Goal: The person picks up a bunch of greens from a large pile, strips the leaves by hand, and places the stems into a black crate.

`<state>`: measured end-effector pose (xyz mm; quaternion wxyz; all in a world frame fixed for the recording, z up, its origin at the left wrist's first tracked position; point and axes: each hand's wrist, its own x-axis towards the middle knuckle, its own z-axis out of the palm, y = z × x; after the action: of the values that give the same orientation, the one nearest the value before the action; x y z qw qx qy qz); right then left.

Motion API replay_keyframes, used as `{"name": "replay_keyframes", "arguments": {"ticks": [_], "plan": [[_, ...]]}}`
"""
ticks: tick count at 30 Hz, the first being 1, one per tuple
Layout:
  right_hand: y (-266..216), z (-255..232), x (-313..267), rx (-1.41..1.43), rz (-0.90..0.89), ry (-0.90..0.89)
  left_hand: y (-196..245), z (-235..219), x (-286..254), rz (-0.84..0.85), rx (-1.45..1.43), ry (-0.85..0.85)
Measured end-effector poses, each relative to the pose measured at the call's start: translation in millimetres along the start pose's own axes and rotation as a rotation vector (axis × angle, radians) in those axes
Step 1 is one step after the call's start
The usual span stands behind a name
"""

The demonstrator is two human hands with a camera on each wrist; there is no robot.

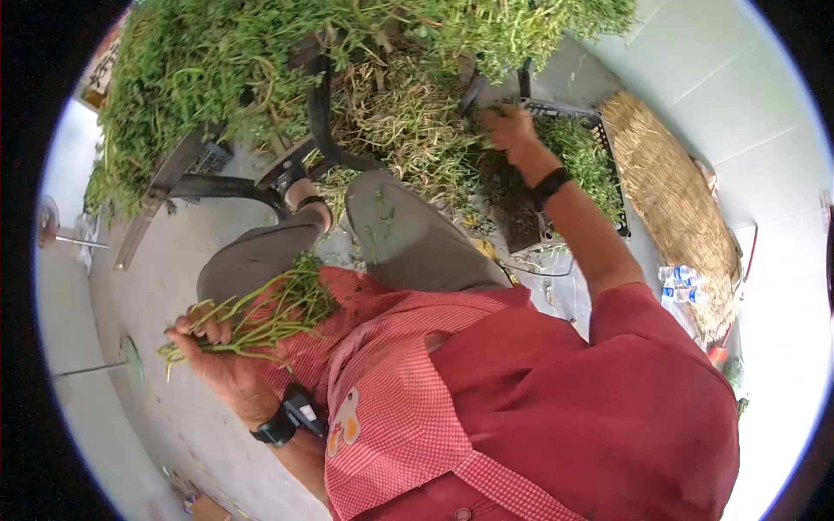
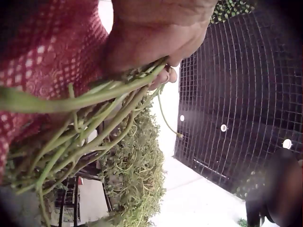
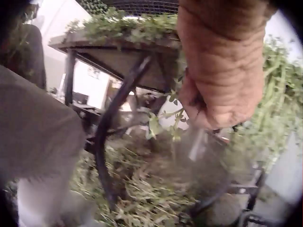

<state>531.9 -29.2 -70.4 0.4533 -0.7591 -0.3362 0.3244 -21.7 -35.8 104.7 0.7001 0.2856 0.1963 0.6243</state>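
Note:
My left hand [image 1: 224,365] grips a bunch of leafy green stems [image 1: 282,317] low over the red checked apron [image 1: 404,417]. The bare stem ends stick out past the fingers, and the leafy end lies towards the lap. In the left wrist view the stems [image 2: 92,137] run out from under the curled fingers. My right hand [image 1: 514,139] is stretched out above the near side of a black crate [image 1: 560,110] with greens in it. A small leafy sprig [image 3: 177,116] hangs from its curled fingers in the right wrist view.
A table [image 3: 113,59] heaped with leafy greens [image 1: 226,78] stands in front, on dark bent legs [image 1: 320,113]. Beneath it lies a pile of cut stems [image 1: 404,122]. A bundle of straw matting [image 1: 673,195] and water bottles [image 1: 682,286] are by the right wall.

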Motion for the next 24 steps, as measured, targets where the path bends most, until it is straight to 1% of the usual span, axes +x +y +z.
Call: {"name": "replay_keyframes", "arguments": {"ticks": [1, 2, 3, 4, 5, 6, 7, 8, 9, 10, 11, 12, 13, 14, 15, 16, 18, 20, 22, 23, 24], "plan": [[13, -31, 2, -0.33, -0.025, 0.046, 3, -1, 2, 0.0, -0.046, 0.012], [-9, -57, -25, -0.364, 0.108, 0.313, 5, -7, 6, -0.007, -0.04, 0.014], [37, -96, -6, -0.482, -0.153, 0.435, 11, -19, 7, 0.04, 0.083, 0.042], [68, -143, 0, -0.076, -0.087, 0.321, 24, -32, 1, 0.103, 0.225, 0.083], [99, -164, 7, 0.337, 0.001, 0.173, 32, -44, 1, 0.06, 0.194, 0.043], [81, -184, -11, 0.203, 0.178, 0.183, 36, -44, -2, 0.014, 0.103, -0.004], [101, -202, -17, -0.573, -0.378, -0.006, 32, -40, 0, 0.05, 0.057, -0.004], [23, -154, -69, -0.232, 0.163, 0.375, 37, -47, 1, -0.024, -0.057, -0.072], [51, -143, -42, -0.214, 0.151, 0.337, 33, -46, -1, 0.002, -0.03, -0.05], [98, -170, -7, -0.218, 0.129, 0.243, 32, -47, -5, 0.028, -0.008, -0.038], [140, -179, -15, -0.225, 0.11, 0.158, 30, -46, -7, 0.034, -0.003, 0.002], [175, -196, 19, -0.236, 0.092, 0.079, 28, -45, -8, 0.035, -0.004, 0.039], [206, -202, 42, -0.246, 0.075, 0.001, 27, -39, -8, 0.047, 0.008, 0.045], [186, -185, 23, -0.245, 0.068, -0.006, 27, -40, -8, 0.031, -0.031, 0.053], [158, -149, 0, 0.079, 0.163, -0.028, 28, -38, -9, 0.013, -0.069, 0.061], [112, -100, -12, 0.405, 0.255, -0.05, 27, -36, -9, 0.021, -0.065, 0.062], [35, -28, -59, 0.376, 0.121, -0.069, 27, -33, -8, 0.123, -0.094, 0.108], [3, 13, -67, 0.362, -0.069, -0.447, 23, -48, -7, 0.16, -0.136, 0.116], [-39, 59, -82, 0.303, -0.101, -0.57, 23, -70, -9, 0.122, -0.183, 0.313], [-67, 78, -97, 0.174, -0.181, -0.598, 19, -68, -11, 0.138, -0.127, 0.221], [-95, 95, -114, 0.044, -0.26, -0.622, 20, -73, -11, 0.146, -0.126, 0.223]]}}
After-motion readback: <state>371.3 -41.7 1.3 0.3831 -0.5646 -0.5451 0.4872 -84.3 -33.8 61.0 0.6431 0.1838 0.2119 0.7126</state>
